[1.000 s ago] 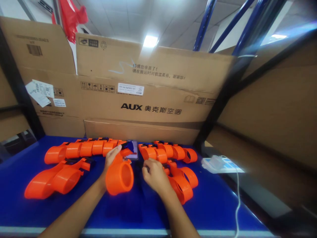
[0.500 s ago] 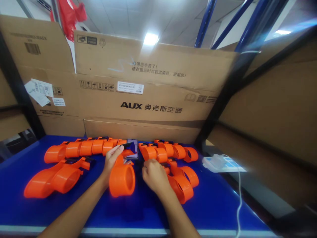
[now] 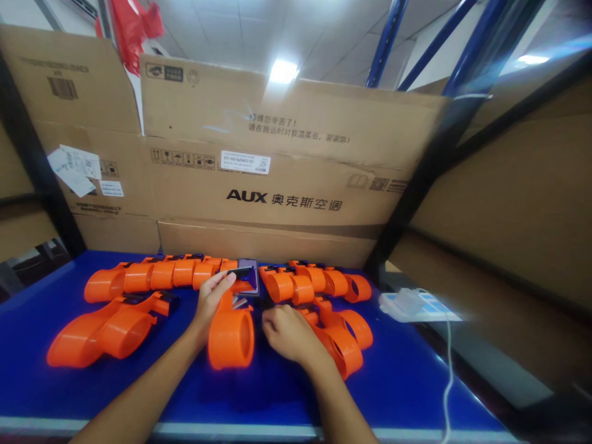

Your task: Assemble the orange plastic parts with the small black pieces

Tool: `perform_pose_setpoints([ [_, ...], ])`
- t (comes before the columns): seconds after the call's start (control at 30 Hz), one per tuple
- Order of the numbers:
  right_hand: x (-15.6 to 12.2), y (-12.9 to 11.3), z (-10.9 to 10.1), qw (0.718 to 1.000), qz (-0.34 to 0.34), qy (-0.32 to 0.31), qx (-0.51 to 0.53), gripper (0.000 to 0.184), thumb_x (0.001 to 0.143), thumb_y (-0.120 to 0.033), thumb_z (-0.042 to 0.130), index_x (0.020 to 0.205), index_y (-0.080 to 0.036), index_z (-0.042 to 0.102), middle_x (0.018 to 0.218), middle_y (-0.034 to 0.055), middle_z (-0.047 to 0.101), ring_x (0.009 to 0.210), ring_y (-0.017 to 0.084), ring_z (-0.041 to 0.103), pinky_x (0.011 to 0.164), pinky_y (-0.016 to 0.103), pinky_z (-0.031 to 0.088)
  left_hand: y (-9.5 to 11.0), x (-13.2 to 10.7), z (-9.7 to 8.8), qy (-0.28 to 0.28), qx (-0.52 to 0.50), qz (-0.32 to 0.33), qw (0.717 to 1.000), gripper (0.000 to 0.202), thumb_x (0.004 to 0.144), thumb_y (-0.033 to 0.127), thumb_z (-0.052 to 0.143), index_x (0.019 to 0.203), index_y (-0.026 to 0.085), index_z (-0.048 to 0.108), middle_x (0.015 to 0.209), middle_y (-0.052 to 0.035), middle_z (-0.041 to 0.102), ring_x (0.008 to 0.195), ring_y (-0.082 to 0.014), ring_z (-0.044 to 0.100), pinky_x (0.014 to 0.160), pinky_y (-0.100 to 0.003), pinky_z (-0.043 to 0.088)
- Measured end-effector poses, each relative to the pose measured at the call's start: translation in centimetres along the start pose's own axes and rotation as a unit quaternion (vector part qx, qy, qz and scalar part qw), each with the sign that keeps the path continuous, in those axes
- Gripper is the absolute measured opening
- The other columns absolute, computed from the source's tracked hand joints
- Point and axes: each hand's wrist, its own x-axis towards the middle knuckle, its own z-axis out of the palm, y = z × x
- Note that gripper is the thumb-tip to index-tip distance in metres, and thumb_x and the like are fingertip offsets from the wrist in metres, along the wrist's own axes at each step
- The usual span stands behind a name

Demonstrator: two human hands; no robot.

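Observation:
In my left hand [image 3: 216, 302] is an orange tape dispenser [image 3: 231, 339], its wide ring hanging down toward me and its dark blue end pointing right. My fingers wrap round its upper part. Small pale metal-looking pieces show just above the ring. My right hand [image 3: 287, 333] is curled closed, a little right of the ring and apart from it. Whatever its fingers hold, if anything, is hidden. Beside and partly behind that hand lie more orange dispensers [image 3: 345, 354]. Behind my left hand is a phone-like flat object [image 3: 250, 266], partly covered.
Rows of orange dispensers stand at the back left [image 3: 139, 277] and back right [image 3: 303, 288]; a pair [image 3: 123, 336] lies front left. The blue tabletop [image 3: 185, 401] ends at a cardboard wall [image 3: 277, 234]. A white power strip [image 3: 419, 306] with a cable sits at the right edge.
My right hand has drawn slightly left and toward me, away from the back right row. My left hand keeps the dispenser nearly in place, and the view has shifted a little.

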Motion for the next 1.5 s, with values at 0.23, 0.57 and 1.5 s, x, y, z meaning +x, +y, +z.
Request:
perform_pose_setpoints([
  [0.23,0.0,0.2,-0.2,0.998,0.006,0.018,0.057,0.021,0.083,-0.011,0.054,0.066,-0.019,0.063,0.067,0.0015,0.065,0.062,0.015,0.058,0.055,0.024,0.029,-0.9,0.6,-0.3,-0.026,0.043,0.015,0.999,0.036,0.075,0.043,0.079,0.095,0.014,0.071,0.073,-0.0009,0.067,0.056,-0.0104,0.06,0.057,-0.022,0.053],
  [0.57,0.3,0.3,0.8,0.944,-0.014,0.246,0.219,0.05,0.091,-0.037,0.062,0.138,-0.021,0.054,0.082,0.0021,0.067,0.063,0.015,0.058,0.063,0.027,0.049,-2.6,0.7,-0.5,-0.082,0.147,0.031,0.985,0.038,0.076,0.044,0.077,0.098,0.015,0.065,0.071,-0.0006,0.064,0.046,-0.0111,0.058,0.042,-0.021,0.045],
  [1.5,0.9,0.4,2.4,0.935,-0.077,0.287,0.192,0.044,0.095,-0.026,0.054,0.139,-0.018,0.055,0.092,0.009,0.07,0.077,0.021,0.066,0.074,0.033,0.057,-3.4,0.2,0.0,-0.088,0.136,-0.017,0.987,0.04,0.078,0.051,0.074,0.093,0.015,0.066,0.045,0.0076,0.048,0.031,-0.0062,0.039,0.035,-0.018,0.028],
])
